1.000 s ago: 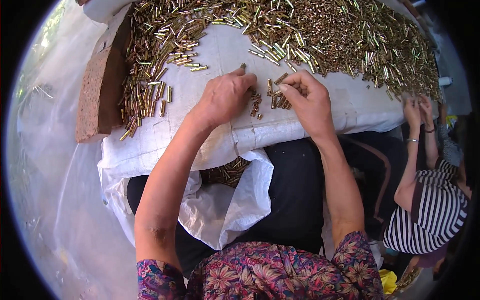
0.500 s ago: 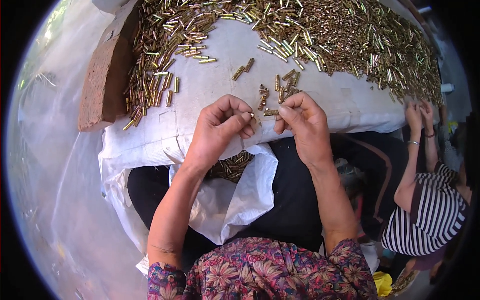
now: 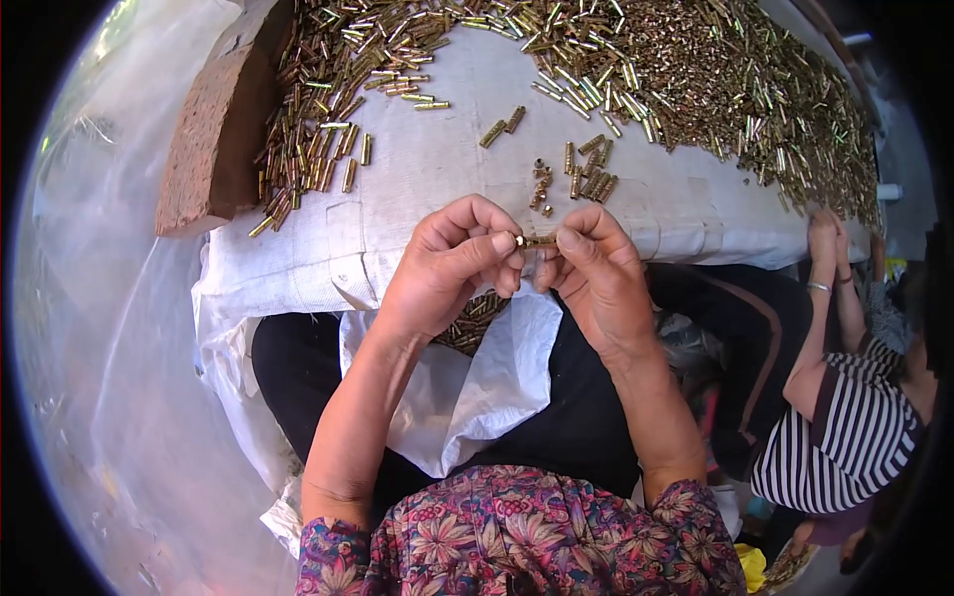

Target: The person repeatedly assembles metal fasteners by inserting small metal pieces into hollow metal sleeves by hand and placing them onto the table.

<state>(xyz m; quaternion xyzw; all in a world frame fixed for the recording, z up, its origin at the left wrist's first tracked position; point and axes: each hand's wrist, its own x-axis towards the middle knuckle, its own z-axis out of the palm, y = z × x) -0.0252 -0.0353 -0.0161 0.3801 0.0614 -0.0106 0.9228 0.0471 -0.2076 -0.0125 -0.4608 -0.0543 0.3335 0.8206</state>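
Observation:
My left hand (image 3: 462, 258) pinches a small shiny brass-coloured piece (image 3: 520, 241), like a nut, between thumb and forefinger. From the other side, my right hand (image 3: 599, 273) grips a short brass-coloured sleeve (image 3: 540, 241), lying level, its free end against the small piece. Fingertips partly cover both parts, so I cannot tell whether they are joined. Just beyond my hands, on the white cloth (image 3: 427, 159), lie several loose small pieces (image 3: 542, 186). Beside these is a cluster of ribbed sleeves (image 3: 593, 182). Two more sleeves (image 3: 493, 133) rest farther off.
A reddish-brown block (image 3: 204, 164) edges the table at the left, beside a heap of sleeves (image 3: 333, 89). A large heap of small metal parts (image 3: 715, 84) covers the far right. On my lap, a white sack (image 3: 522, 372) holds metal parts (image 3: 472, 323). Another person (image 3: 845, 427) works at right.
My hands have come together, so the small piece in my left now meets the sleeve in my right. The tabletop has shifted slightly up and right in the picture.

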